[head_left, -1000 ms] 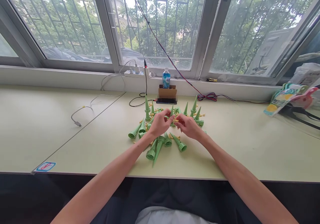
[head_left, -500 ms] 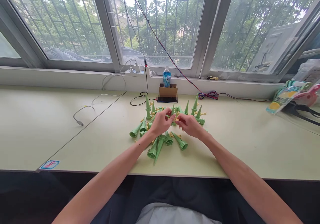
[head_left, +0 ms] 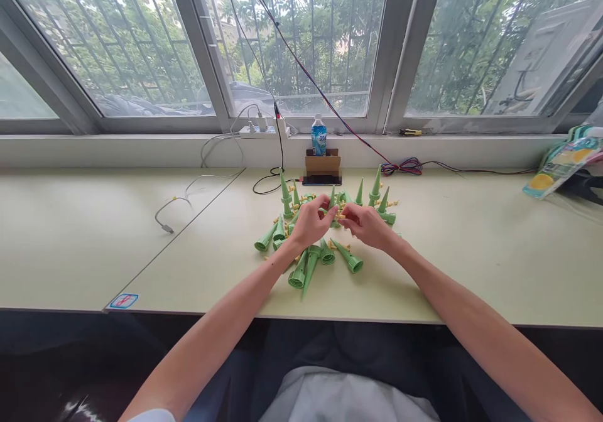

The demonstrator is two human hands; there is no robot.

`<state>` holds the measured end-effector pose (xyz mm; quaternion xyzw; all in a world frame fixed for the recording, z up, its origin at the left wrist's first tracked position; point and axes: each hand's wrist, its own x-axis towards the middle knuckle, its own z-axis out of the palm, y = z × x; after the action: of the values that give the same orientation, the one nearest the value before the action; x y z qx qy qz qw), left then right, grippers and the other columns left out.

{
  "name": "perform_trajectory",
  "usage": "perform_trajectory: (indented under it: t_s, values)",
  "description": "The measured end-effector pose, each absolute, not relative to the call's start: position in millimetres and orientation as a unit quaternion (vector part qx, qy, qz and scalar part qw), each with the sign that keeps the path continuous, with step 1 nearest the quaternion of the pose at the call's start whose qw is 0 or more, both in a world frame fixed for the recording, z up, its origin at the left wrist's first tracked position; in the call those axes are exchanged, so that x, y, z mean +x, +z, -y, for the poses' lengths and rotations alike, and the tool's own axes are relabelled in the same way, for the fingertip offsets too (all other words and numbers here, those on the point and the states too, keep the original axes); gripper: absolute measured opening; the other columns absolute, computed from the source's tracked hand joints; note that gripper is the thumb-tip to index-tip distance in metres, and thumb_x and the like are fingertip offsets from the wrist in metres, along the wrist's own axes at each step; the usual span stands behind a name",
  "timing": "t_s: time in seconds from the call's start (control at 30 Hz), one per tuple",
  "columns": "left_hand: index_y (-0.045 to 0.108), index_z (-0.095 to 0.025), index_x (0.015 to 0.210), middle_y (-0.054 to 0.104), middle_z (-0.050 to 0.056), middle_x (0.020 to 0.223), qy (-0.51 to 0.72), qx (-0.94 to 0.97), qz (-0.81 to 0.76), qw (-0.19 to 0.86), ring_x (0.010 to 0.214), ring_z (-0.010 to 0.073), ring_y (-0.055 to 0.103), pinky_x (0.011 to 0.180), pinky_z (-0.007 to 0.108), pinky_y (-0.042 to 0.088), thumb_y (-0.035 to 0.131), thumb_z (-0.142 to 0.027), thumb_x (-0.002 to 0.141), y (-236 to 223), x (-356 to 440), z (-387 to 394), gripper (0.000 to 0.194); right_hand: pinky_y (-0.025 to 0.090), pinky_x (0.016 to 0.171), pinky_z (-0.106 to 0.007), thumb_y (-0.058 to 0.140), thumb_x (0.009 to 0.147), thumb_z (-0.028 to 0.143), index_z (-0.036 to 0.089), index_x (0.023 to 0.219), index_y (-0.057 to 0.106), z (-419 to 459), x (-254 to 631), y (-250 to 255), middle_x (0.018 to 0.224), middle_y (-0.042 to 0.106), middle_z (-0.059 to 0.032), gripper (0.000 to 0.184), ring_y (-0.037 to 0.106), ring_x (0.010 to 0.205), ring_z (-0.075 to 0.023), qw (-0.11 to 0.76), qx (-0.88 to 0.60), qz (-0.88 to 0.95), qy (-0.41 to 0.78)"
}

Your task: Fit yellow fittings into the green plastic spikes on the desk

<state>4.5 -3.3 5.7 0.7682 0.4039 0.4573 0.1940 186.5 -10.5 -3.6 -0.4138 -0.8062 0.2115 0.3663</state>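
Note:
My left hand (head_left: 311,222) is closed around a green plastic watering spike (head_left: 332,196), its pointed tip upward above the fingers. Close beside it, my right hand (head_left: 371,226) pinches a small yellow valve piece (head_left: 341,216) against the side of that spike; whether the piece sits in the spike is too small to tell. Around both hands lie more green spikes, among them a tilted one (head_left: 349,257) in front and an upright one (head_left: 375,187) behind on the right. Small yellow pieces are scattered between them, partly hidden by my hands.
Behind the pile stand a small cardboard box (head_left: 322,162), a dark phone-like device (head_left: 321,181) and a blue-labelled bottle (head_left: 319,136). A coiled cable (head_left: 402,166) lies at the back right. On the left, a grey cable (head_left: 166,227) rests on the table (head_left: 471,252). A power strip (head_left: 264,132) sits on the sill.
The camera view has shifted slightly, so the scene sits further right and a little higher. Both hands keep nearly the same pose at the green spike.

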Motion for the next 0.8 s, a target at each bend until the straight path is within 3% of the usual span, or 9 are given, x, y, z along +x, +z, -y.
perform_trajectory:
  t_s: [0.23,0.47,0.7,0.8]
  values:
    - [0.052,-0.019,0.084,0.061,0.001,0.081,0.445,0.77,-0.402,0.22,0.045,0.0047,0.039,0.044,0.022,0.036,0.058,-0.042,0.087,10.9,3.6,7.3,0.024,0.035,0.054,-0.025,0.045,0.095,0.035,0.02,0.07,0.044,8.6,188.6,-6.6,0.059,0.055,0.0021,0.029,0.046,0.051,-0.0106,0.373,-0.395,0.808,0.228]
    - [0.056,-0.019,0.09,0.065,0.005,0.088,0.444,0.767,-0.376,0.269,0.063,0.0108,0.058,0.05,0.022,0.045,0.057,-0.04,0.089,13.0,3.3,7.6,0.022,0.036,0.054,-0.025,0.038,0.098,0.042,0.02,0.067,0.045,10.0,189.1,-4.0,0.059,0.057,0.0006,0.039,0.047,0.05,-0.0105,0.365,-0.398,0.81,0.228]
    - [0.057,-0.018,0.089,0.065,0.005,0.089,0.455,0.756,-0.398,0.251,0.071,0.0131,0.061,0.052,0.022,0.046,0.057,-0.036,0.089,10.7,4.1,4.4,0.018,0.039,0.058,-0.026,0.05,0.094,0.04,0.02,0.088,0.051,11.8,187.1,-1.0,0.07,0.062,0.0006,0.02,0.051,0.053,-0.0116,0.38,-0.401,0.809,0.198]
    - [0.057,-0.018,0.088,0.065,0.005,0.089,0.457,0.756,-0.394,0.254,0.072,0.0137,0.061,0.052,0.022,0.047,0.057,-0.037,0.088,11.5,4.6,5.0,0.019,0.04,0.058,-0.026,0.048,0.094,0.037,0.021,0.086,0.049,11.3,186.9,-1.0,0.075,0.063,-0.0009,0.018,0.051,0.053,-0.0114,0.386,-0.393,0.807,0.214]
